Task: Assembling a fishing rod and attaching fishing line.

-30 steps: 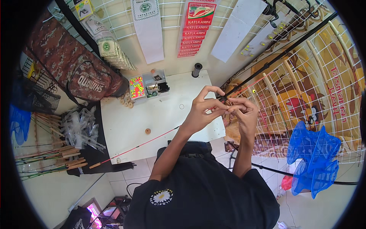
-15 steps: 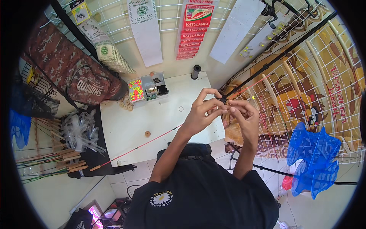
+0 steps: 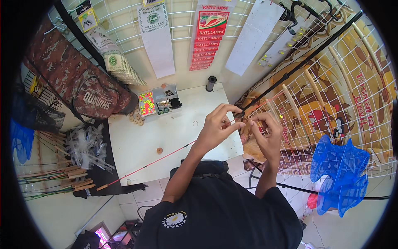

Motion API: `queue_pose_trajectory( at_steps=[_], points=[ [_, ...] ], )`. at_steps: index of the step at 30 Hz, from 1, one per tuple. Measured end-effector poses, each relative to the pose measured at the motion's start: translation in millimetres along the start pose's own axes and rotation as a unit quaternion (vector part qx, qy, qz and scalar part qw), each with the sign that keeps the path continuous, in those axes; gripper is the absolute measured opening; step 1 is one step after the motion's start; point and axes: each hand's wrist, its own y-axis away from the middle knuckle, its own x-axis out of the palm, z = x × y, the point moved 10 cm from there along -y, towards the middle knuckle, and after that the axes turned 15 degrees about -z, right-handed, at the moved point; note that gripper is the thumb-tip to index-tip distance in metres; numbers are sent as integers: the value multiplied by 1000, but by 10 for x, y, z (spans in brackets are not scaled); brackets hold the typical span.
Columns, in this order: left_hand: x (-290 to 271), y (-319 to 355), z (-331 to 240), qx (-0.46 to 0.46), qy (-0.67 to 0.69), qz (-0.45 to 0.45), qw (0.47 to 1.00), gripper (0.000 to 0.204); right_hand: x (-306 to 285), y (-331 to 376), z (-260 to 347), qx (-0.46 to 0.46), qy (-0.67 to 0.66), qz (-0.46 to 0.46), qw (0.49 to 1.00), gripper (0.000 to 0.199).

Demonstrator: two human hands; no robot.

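Left hand (image 3: 217, 126) bends over the far right part of the desk (image 3: 132, 143), its fingers curled where a thin red rod (image 3: 157, 162) passes behind it; the index fingertip and thumb tip stand apart, and I cannot tell whether the other fingers close on the rod. Right hand (image 3: 268, 135) faces it from the right, just beside and not touching, with thumb and index finger bent toward each other; whether they pinch something fine is too small to tell. The rod slants from its wooden handle (image 3: 102, 187), beyond the desk's near left edge, across the desk to the left hand, and reaches on toward the far right. On the desk, a small brown disc (image 3: 159, 150) lies on the far side of the rod. Farther off stands a box (image 3: 150, 116) holding bright pink and yellow pieces (image 3: 146, 103), with pale rings (image 3: 136, 118) just left of it and an upright dark spool (image 3: 211, 84) to its right. Blue nets (image 3: 340, 172) hang at the right.
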Motion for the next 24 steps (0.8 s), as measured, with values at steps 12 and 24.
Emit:
queue_pose_trajectory(
  at_steps=[12,24],
  points=[
    [-60,-18,54,-10,-68,-19,997,30,-122,-71,52,-57,31,-17,998,7],
    [-298,79,136,-71,-62,-26,995,29,40,-65,192,-174,124,11,977,11]
  ],
)
